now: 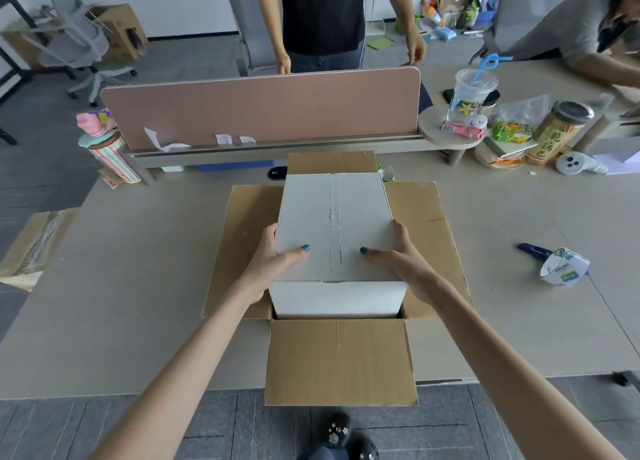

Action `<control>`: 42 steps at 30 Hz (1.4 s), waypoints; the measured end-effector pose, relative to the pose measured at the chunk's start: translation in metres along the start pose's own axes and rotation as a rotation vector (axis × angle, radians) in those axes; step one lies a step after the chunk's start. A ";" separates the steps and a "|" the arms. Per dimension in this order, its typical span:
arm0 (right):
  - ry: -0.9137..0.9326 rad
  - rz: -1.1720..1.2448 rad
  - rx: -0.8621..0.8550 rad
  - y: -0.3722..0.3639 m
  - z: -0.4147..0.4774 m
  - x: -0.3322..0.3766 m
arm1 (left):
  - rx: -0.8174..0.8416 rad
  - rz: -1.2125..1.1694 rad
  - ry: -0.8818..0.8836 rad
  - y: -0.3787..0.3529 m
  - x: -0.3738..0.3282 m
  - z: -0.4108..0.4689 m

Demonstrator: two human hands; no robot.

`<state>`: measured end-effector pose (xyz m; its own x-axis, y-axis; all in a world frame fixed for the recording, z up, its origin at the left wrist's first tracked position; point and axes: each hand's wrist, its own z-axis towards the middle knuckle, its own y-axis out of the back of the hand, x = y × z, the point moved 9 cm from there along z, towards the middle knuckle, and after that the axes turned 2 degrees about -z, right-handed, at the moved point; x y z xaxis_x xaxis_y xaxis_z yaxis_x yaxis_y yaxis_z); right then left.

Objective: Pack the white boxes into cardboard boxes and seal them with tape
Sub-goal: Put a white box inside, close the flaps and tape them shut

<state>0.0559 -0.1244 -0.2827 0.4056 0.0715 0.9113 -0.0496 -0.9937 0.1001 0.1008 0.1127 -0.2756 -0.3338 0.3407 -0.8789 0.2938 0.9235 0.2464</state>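
Note:
A white box (334, 217) with a taped seam along its top stands partly inside an open cardboard box (341, 359) at the middle of the table, sticking well above its opening. My left hand (273, 262) grips the white box's left side with the thumb on top. On the right side my right hand (398, 255) holds it the same way. All four cardboard flaps are spread outward. A tape dispenser (557, 264) with a blue handle lies on the table to the right.
A pink divider panel (259, 109) runs across the desk behind the box. A person stands beyond it; another person leans in at the far right. Cup, jar and snacks (512, 127) crowd the right rear. Another cardboard box (31, 245) sits at the left edge.

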 end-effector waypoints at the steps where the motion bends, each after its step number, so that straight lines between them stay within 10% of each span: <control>1: 0.009 -0.042 -0.013 -0.001 0.002 0.000 | -0.017 0.017 -0.008 0.001 0.002 0.002; 10: 0.059 -0.813 -0.056 -0.024 -0.003 -0.013 | -0.073 0.617 0.003 -0.030 0.022 -0.002; 22: 0.007 -0.881 -0.131 -0.030 -0.009 -0.045 | -0.139 0.696 0.018 -0.039 0.041 -0.011; 29: 0.141 -1.078 -0.196 -0.029 -0.022 -0.039 | -0.296 0.695 -0.246 -0.022 0.014 -0.029; 35: 0.492 -1.086 -0.079 -0.012 -0.056 -0.041 | -0.098 0.925 -0.676 -0.039 0.039 -0.076; 42: 0.784 -1.236 -0.029 0.000 -0.102 -0.074 | 0.017 1.340 -0.788 -0.032 0.095 -0.104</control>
<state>-0.0667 -0.1205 -0.3091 -0.3868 0.8957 0.2194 -0.0680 -0.2649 0.9619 -0.0335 0.1339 -0.3244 0.7084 0.7056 -0.0136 -0.0071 0.0263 0.9996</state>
